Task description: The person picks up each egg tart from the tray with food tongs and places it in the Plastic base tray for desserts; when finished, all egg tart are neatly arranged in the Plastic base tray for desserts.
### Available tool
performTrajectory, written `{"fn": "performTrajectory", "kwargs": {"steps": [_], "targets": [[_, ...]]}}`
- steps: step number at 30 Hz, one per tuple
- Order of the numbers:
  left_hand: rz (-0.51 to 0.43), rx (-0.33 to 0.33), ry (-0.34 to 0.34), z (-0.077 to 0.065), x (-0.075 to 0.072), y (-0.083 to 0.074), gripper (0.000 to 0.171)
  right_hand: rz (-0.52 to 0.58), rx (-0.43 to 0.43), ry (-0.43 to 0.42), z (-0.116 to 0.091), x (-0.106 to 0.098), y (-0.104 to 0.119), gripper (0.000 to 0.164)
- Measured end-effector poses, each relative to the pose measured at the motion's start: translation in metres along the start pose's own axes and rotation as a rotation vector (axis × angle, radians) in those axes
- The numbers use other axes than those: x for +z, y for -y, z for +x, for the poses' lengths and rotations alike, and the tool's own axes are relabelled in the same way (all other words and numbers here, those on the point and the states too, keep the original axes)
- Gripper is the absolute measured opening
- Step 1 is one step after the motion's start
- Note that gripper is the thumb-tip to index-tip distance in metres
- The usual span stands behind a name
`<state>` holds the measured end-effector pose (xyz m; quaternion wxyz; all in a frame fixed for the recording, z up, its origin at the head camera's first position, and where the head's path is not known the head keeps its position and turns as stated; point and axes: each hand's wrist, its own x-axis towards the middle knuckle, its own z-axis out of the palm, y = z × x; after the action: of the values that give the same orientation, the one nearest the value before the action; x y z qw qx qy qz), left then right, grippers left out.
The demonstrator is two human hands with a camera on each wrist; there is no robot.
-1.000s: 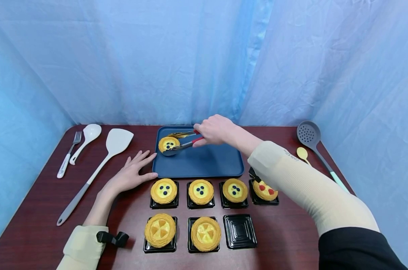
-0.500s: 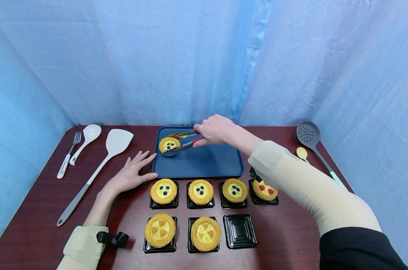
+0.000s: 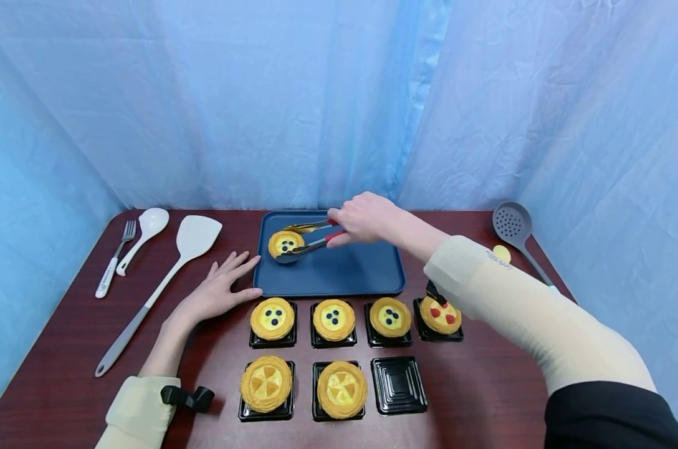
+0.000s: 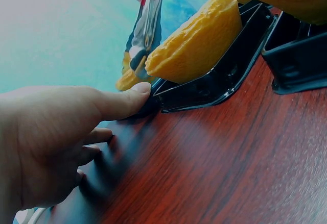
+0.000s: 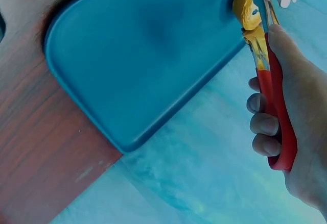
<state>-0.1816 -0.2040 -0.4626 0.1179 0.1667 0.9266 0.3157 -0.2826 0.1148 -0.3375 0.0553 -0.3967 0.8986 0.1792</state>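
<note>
My right hand (image 3: 367,217) grips red-handled metal tongs (image 3: 335,235). Their tips lie either side of a blueberry-topped egg tart (image 3: 286,244) at the left part of a blue tray (image 3: 344,277). Whether the tart is lifted off the tray I cannot tell. In the right wrist view the fingers (image 5: 265,124) curl round the tongs' handles. Spread out at the tray's left edge, my left hand (image 3: 218,290) touches the rim with thumb and fingertips. The left wrist view shows its thumb (image 4: 125,101) beside the tray's corner and a black tart box.
Before the tray, tarts with blueberries (image 3: 272,318), strawberries (image 3: 441,316) and fruit wedges (image 3: 341,390) sit in black boxes; one black box (image 3: 399,385) holds no tart. A fork (image 3: 107,274), white spoon (image 3: 152,221) and spatula (image 3: 197,237) lie left, a skimmer (image 3: 511,222) and yellow spoon (image 3: 501,254) right.
My right hand, the tongs and the tart between their tips have shifted slightly to the right. The left hand stays at the tray's edge.
</note>
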Motion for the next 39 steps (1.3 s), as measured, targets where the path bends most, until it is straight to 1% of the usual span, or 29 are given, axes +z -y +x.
{"fn": "performTrajectory", "kwargs": {"steps": [5,11,15,19,23,27,30,33,39], "targets": [[0.004,0.004,-0.008,0.000,0.000,0.000,0.081,0.002,-0.032,-0.050,-0.018,-0.006,-0.006,0.063],[0.002,0.002,-0.012,-0.002,0.000,-0.001,0.080,0.047,-0.040,-0.094,-0.048,-0.011,-0.017,0.058],[-0.001,0.005,-0.014,-0.002,0.001,-0.002,0.080,0.075,-0.020,-0.110,-0.072,-0.010,-0.027,0.056],[-0.002,0.003,-0.012,-0.002,0.001,-0.003,0.080,0.097,-0.007,-0.145,-0.100,-0.007,-0.037,0.053],[0.000,0.005,-0.013,-0.002,0.001,-0.003,0.080,0.108,0.014,-0.161,-0.128,-0.002,-0.043,0.052],[0.003,0.006,-0.016,-0.001,0.001,-0.002,0.080,0.119,0.038,-0.165,-0.156,0.006,-0.046,0.051],[0.006,0.007,-0.018,-0.001,0.001,-0.001,0.080,0.118,0.041,-0.187,-0.175,0.012,-0.046,0.050],[0.006,0.008,-0.019,0.000,0.002,-0.001,0.080,0.099,0.030,-0.224,-0.192,0.018,-0.045,0.050],[0.009,0.008,-0.016,0.000,0.002,-0.001,0.080,0.035,-0.021,-0.297,-0.223,0.024,-0.037,0.051]]}}
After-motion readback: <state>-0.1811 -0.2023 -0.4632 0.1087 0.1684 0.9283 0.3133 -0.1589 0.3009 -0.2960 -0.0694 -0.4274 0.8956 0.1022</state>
